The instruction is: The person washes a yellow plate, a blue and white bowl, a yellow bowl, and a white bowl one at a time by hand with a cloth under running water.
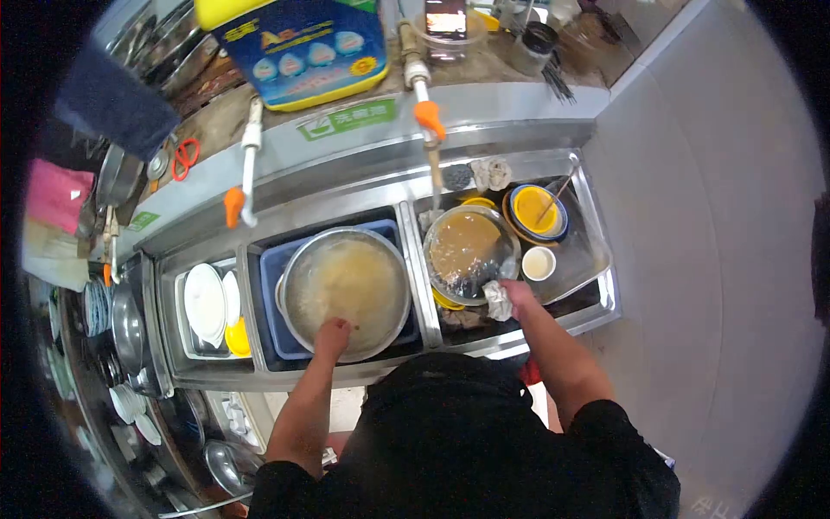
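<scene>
My left hand is at the near edge of a large round metal basin filled with cloudy, yellowish water. Its fingers are curled together, and whatever may be in them is too small to make out. A crumpled white cloth is gripped in my right hand. That cloth touches or nearly touches the near right rim of a second metal basin, which holds brown, foamy water. Just beyond my right hand stands a small white cup with pale liquid in it.
Stacked bowls with a stick sit at the right sink's back. White plates lie in the left compartment. Orange-handled taps overhang the sinks. A yellow-and-blue jug, red scissors and a phone are on the ledge.
</scene>
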Demonstrator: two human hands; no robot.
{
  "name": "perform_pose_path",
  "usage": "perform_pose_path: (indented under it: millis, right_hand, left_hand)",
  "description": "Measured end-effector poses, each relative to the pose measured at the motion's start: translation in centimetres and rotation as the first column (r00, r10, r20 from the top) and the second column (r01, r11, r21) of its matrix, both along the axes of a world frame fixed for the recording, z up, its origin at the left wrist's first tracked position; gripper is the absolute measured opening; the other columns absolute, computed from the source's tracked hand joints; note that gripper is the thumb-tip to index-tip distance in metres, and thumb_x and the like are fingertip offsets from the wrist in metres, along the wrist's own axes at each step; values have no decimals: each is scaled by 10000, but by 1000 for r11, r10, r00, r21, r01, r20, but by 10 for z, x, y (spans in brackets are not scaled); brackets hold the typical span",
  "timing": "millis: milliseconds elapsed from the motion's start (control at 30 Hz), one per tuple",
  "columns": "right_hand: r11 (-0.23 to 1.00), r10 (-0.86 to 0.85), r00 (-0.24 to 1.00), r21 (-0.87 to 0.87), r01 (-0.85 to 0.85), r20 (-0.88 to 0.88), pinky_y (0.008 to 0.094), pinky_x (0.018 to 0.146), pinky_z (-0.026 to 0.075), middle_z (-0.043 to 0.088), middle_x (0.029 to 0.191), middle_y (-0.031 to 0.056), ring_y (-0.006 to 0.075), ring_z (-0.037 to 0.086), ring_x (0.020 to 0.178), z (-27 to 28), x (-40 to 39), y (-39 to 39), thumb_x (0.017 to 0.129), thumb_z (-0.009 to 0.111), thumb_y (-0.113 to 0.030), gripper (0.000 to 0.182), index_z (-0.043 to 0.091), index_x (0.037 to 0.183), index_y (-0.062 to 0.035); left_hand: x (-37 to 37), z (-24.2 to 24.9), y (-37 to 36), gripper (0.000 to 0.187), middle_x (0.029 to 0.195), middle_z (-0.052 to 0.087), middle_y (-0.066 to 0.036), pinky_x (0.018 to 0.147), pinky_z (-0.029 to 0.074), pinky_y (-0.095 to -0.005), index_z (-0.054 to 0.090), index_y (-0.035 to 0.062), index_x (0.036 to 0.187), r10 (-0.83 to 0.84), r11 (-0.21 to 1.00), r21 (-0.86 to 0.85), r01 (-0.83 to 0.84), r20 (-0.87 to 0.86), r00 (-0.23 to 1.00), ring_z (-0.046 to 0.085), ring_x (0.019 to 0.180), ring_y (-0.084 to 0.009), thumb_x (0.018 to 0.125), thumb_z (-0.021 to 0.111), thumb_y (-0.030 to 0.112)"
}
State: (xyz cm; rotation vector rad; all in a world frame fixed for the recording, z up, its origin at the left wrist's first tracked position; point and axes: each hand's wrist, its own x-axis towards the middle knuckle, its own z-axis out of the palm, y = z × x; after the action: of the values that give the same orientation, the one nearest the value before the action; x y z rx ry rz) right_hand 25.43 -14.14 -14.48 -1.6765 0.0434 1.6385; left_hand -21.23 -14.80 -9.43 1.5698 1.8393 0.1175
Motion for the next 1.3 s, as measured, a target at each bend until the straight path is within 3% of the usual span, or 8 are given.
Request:
perform_pose_path:
  millis: [67,133,267,667,900,967,1233,1300]
  right_hand:
    - [997,20,1000,79,-20,-2,378,661,518,662,872,108,245,649,762,-17,14,11,842,599,-140,208,630,950,35]
    - [847,109,643,268,-459,758,387,658,524,658,872,159,262,654,741,-49,35,29,849,566,-195,265,617,958,42]
    - [996,3,495,43,-83,869,413,699,491,659,904,210,280,646,793,-3,105,83,755,652,-328,423,649,936,53]
    - [583,783,81,-683,-440,616,406,811,509,664,1048,155,291,646,959,58,169,142,754,648,-327,373,678,995,-43]
    - [545,591,-248,-607,-579,768,440,801,513,675,1004,122,281,646,966,5,164,192,827,546,-341,338,679,975,-67]
    - [59,635,-481,-658,-750,605,447,795,509,673,1008,110,291,651,918,-16,168,212,819,541,-386,338,685,967,-118]
    - [326,805,112,-277,-904,583,389,641,511,681,814,163,280,663,711,-41,124,223,721,645,-397,386,703,858,-40]
    - [209,822,19,-271,-939,568,395,689,511,677,893,164,302,660,780,12,117,219,742,611,-412,389,701,870,-56]
  left_hand:
    - [-17,-10,-16,325,854,628,-228,734,481,-459,643,27,893,-182,982,31,186,-104,978,610,857,-390,865,469,300]
    - [-16,-8,-23,333,870,623,-239,729,482,-469,642,35,886,-346,931,45,362,-208,915,604,870,-405,873,445,302]
    - [-25,-29,-45,344,886,622,-246,749,480,-493,643,46,870,-106,994,-29,102,-202,974,590,870,-434,872,409,299]
    - [8,-21,-52,157,931,636,-177,737,487,-475,636,56,838,-353,935,-126,331,-253,901,605,856,-377,778,527,152]
    - [-13,-54,-79,161,835,647,-143,675,484,-443,610,51,863,-253,967,-10,254,-124,959,620,797,-348,816,508,166]
    - [7,-20,-74,159,819,647,-139,670,487,-435,610,53,863,-82,994,-87,72,-112,990,618,792,-350,818,505,164]
    - [-10,-70,-85,163,846,639,-125,682,505,-415,612,73,897,132,982,-138,-128,19,991,623,789,-342,814,517,175]
    - [20,-15,-56,179,862,631,-134,700,505,-415,611,79,926,-557,830,-119,545,-248,793,619,792,-351,835,522,204]
